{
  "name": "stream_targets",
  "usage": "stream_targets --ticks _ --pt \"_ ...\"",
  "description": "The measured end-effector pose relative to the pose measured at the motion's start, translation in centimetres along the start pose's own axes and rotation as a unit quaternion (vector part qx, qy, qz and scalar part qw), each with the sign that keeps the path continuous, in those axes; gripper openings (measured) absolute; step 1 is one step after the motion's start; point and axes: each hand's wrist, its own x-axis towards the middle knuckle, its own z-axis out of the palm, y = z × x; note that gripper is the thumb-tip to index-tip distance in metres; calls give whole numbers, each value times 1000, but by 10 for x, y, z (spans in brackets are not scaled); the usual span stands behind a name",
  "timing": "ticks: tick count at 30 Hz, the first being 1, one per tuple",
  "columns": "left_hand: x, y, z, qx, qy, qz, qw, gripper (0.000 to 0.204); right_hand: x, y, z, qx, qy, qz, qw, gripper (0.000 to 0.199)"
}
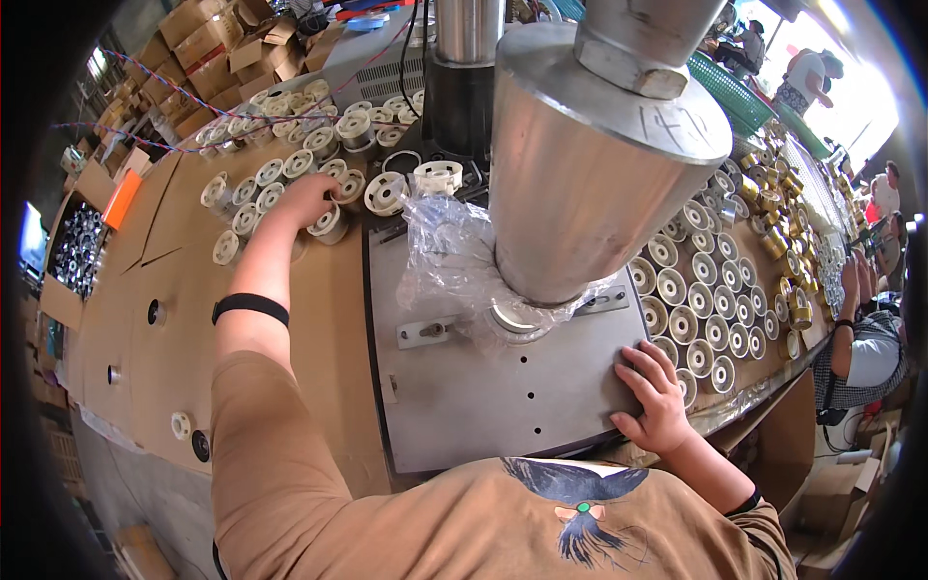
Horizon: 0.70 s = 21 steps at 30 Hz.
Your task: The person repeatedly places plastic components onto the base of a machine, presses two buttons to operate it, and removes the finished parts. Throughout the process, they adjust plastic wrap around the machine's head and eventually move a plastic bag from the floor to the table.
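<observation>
Left hand (307,198) closes over a round cream plastic spool (329,224) on the brown cardboard-covered bench (184,319). Right hand (655,396) lies flat, fingers spread, on the grey metal press plate (483,387), gripping nothing.

"What packaging did we see on the bench?"

"We saw a heap of brown corrugated cardboard boxes (208,43) stacked at the far left, some with flaps open. A crumpled clear plastic bag (454,256) lay on the grey plate, bunched against the base of the big metal cone."

"Any screens or labels?"

"We noticed a small glowing bluish screen (32,237) at the far left edge, and a flat orange card (122,198) lying near an open cardboard box of dark metal parts (72,256)."
</observation>
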Motion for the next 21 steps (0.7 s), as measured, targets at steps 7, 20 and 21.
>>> stream_targets --ticks 7,20,21 --pt "-32 4 0 6 -25 20 999 18 3 -1 0 1 3 0 1000 61" --pt "-254 130 -20 24 -101 31 994 18 -9 -3 -1 17 35 -15 999 62" --pt "-272 139 -17 26 -106 26 994 18 -9 -2 1 19 41 -20 999 62"
